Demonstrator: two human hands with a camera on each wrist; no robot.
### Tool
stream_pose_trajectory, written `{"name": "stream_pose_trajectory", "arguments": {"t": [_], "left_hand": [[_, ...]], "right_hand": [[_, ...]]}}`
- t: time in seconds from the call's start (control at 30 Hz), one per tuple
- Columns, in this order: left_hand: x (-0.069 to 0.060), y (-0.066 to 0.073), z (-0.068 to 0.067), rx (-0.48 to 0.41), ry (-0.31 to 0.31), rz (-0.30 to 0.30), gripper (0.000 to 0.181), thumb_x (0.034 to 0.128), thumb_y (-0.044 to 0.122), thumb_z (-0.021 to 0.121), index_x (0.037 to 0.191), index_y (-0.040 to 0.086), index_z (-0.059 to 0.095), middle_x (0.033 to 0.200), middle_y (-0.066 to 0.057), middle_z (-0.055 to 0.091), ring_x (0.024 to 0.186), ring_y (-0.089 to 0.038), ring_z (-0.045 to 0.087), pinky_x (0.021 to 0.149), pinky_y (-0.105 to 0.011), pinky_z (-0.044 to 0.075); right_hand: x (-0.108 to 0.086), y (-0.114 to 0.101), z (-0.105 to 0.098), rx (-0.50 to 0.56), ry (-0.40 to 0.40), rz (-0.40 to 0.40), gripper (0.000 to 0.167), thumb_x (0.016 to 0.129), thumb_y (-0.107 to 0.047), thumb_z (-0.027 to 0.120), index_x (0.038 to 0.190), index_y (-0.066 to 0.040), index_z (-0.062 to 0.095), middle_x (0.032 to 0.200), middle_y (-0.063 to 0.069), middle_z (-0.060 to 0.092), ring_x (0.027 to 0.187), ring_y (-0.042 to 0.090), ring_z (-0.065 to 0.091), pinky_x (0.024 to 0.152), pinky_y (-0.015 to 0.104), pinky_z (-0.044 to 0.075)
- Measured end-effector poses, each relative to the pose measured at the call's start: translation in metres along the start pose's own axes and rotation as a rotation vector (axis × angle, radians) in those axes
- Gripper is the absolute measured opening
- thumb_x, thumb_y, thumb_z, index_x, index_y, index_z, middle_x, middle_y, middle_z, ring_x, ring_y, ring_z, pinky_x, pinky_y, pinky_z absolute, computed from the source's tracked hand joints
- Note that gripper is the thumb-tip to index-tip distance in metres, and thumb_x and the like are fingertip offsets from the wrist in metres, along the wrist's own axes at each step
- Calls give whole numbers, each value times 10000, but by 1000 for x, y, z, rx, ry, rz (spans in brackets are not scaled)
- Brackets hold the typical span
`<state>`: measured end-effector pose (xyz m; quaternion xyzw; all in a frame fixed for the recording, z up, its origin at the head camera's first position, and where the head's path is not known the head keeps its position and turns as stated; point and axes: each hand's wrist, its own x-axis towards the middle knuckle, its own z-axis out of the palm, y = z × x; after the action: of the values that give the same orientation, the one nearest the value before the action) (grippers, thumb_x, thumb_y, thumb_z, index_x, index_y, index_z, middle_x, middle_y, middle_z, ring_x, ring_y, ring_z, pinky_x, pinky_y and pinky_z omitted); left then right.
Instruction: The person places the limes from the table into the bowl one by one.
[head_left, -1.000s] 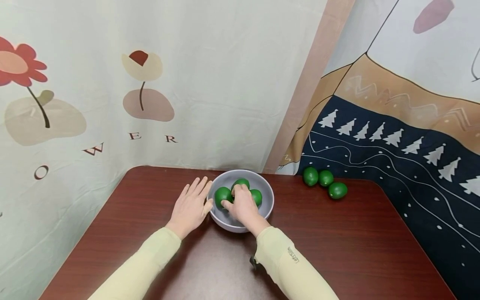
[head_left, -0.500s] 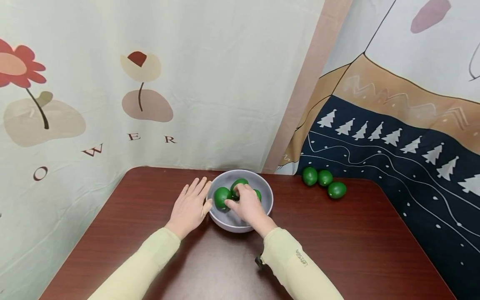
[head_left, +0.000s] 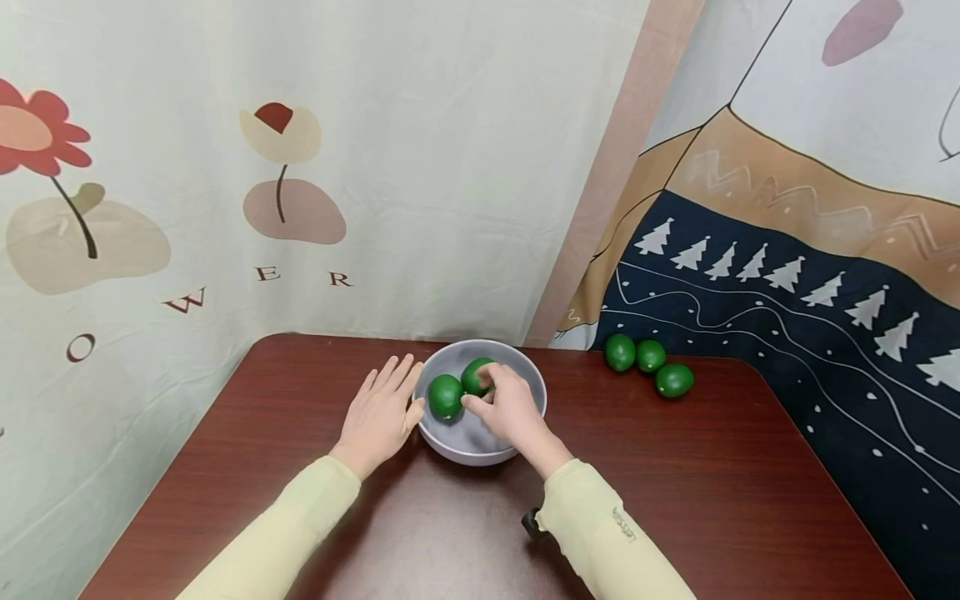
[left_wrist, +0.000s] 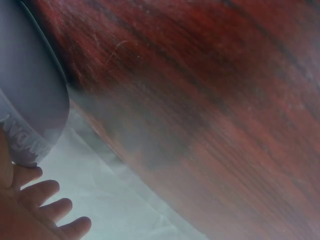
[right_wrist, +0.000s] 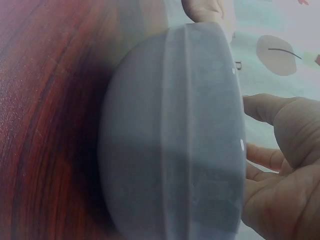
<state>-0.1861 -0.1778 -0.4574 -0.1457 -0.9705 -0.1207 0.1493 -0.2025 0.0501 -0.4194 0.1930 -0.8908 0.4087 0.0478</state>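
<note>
Right hand (head_left: pixel 510 408) shifted rightward over the bowl (head_left: pixel 480 457), grip spread.

Compared with a moment ago, it has moved off the near fruit (head_left: pixel 446 396) and now hides the bowl's right side, where a third fruit showed; thumb and fingers stand apart with nothing seen between, so the grip is probably free for work. Its fingers overlap the rear fruit (head_left: pixel 473 380); contact is unclear. The left hand (head_left: pixel 377 417), fingers straight, seems to touch the bowl's left side. The bowl, at frame centre, sits close to the counter's (head_left: pixel 712 500) back edge and the curtain (head_left: pixel 420 208); three more green fruits (head_left: pixel 650 356) lie right of it near that edge. Freer room lies toward lower centre and lower right.
</note>
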Motion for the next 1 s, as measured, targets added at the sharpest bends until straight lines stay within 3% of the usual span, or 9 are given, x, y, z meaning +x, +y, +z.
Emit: {"name": "stream_pose_trajectory", "arguments": {"t": [0.37, 0.63, 1.0], "left_hand": [[0, 0, 0, -13, 3, -4, 595, 1021, 313, 547, 1541, 32, 472, 1614, -165, 424, 1527, -378, 324, 1242, -566, 253], [0, 0, 0, -9, 3, -2, 595, 1022, 312, 547, 1540, 28, 472, 1615, -165, 422, 1527, -378, 324, 1241, -566, 255], [-1, 0, 0, -13, 7, -3, 594, 1019, 309, 552, 1539, 31, 475, 1614, -161, 425, 1521, -383, 335, 1240, -566, 258]], "right_hand": [[-5, 4, -15, 92, 23, -15, 402, 877, -117, 787, 1224, 26, 642, 1106, 136, 674, 883, 252, 746, 753, 316, 578], [-10, 9, -26, 156, 46, -26, 406, 877, -86, 777, 1244, 29, 645, 1135, 170, 678, 935, 298, 751, 784, 409, 613], [-13, 17, -33, 222, 82, -22, 355, 877, -49, 774, 1213, -1, 668, 1192, 198, 650, 1060, 320, 718, 885, 443, 615]]}}
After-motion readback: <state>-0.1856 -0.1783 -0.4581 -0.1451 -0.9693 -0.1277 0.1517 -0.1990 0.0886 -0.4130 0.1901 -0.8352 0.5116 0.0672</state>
